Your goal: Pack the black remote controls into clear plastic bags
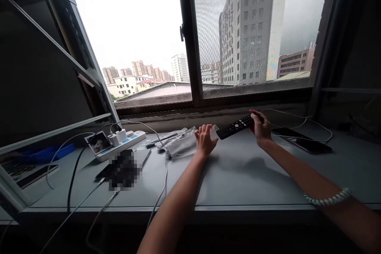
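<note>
A black remote control (237, 126) is tilted above the desk, its right end gripped between the thumb and fingers of my right hand (261, 127). My left hand (205, 139) is at the remote's lower left end, fingers bent round a small translucent piece (214, 132) that looks like plastic film. This piece touches or overlaps the remote's end; which one cannot be told. Just left of my left hand, clear plastic bags (182, 146) with grey contents lie on the desk. A black phone (302, 139) rests flat to the right of my right hand.
A white power strip (126, 143) with chargers stands at the left. Before it lies a dark tablet-like device (102, 173), partly blurred, with cables running over the desk's front edge (238, 208). Metal shelf posts rise at left; a window is behind. Another cable crosses the phone.
</note>
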Available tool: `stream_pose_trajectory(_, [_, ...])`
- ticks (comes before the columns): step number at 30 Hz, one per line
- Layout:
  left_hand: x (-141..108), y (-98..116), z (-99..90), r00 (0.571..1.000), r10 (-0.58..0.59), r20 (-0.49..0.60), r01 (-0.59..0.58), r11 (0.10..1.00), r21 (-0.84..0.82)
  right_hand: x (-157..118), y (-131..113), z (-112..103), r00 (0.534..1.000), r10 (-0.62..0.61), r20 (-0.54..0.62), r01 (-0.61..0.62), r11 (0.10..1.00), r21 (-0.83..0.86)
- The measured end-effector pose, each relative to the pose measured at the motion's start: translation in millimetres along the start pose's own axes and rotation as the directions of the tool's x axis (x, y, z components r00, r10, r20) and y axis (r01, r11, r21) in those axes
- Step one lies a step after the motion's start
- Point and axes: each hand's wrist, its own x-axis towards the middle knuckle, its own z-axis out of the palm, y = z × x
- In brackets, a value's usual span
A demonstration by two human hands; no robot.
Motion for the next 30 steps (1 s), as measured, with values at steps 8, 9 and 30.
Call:
stream_pose_trajectory(8, [0.2,3.8,-3.9,0.990,0.114,0.087,-0.118,0.992,0.037,2.3,2.8,-3.8,0.993,-0.108,-0.042,0.102,0.988,-0.115])
stream_pose_trajectory(9, [0.2,4.7,-4.2,0.986,0.130,0.107,-0.135,0.990,0.040,1.8,2.5,-4.0,0.992,-0.125,-0.032,0.120,0.984,-0.134])
stream_pose_trajectory(30, [-2.8,5.9,-10.7,0.963,0.115,0.244,-0.127,0.991,0.034,-18.6,3.9,-1.2,0.720,0.280,0.635,-0.129,0.953,-0.274])
